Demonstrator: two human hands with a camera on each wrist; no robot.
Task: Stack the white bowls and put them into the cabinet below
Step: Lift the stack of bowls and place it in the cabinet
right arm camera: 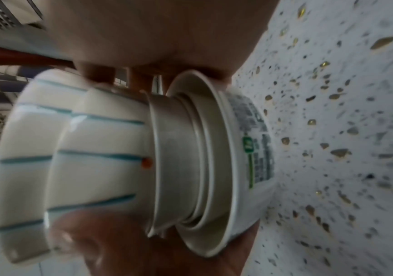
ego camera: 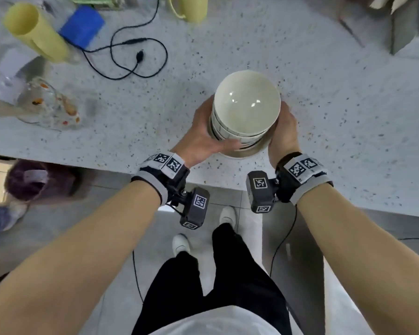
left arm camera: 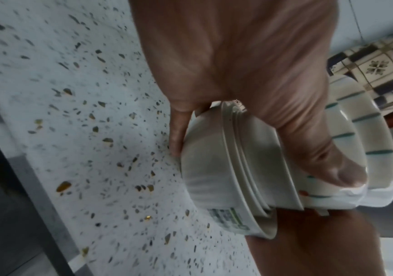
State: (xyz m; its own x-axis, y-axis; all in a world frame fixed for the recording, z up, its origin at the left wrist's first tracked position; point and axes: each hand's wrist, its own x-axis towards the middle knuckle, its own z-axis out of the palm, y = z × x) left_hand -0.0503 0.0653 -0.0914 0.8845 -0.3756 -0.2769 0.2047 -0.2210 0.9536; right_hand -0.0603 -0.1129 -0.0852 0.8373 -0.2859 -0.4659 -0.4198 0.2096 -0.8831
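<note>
Left hand [ego camera: 203, 134], right hand [ego camera: 284, 131] gripping bowl stack [ego camera: 246, 110], bottom bowl's label [right arm camera: 256, 142] unreadable

The stack of white bowls [ego camera: 246, 110] stands upright near the front edge of the speckled bench [ego camera: 348, 117]; its upper bowls carry thin teal stripes, its lower ones are plain.

1. The left hand [ego camera: 205, 136] and right hand [ego camera: 283, 131] hide the sides of the bowl stack [ego camera: 246, 110]; fingers behind it are unseen.
2. The label [right arm camera: 256, 147] print is too blurred to read.
3. The yellow mug [ego camera: 190, 7] is cut off by the top edge.
</note>
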